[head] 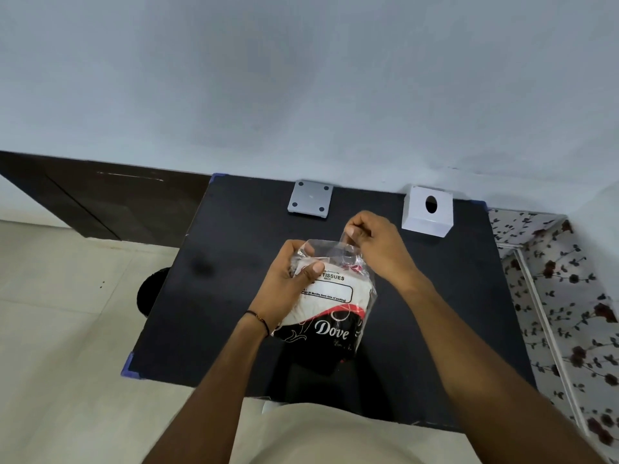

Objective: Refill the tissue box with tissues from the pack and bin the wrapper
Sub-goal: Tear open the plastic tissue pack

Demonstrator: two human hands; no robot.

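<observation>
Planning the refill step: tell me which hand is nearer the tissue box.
Right. The right hand pinches the pack's top just left of the tissue box; the left hand grips the pack farther left.

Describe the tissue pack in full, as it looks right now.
The tissue pack is a clear plastic wrapper with white tissues inside, a white label reading TISSUES and a black and red band marked Dove at its near end. It is held above the black table, tilted away from the person. The left hand grips its side; the right hand pinches the loose clear top edge.
</observation>
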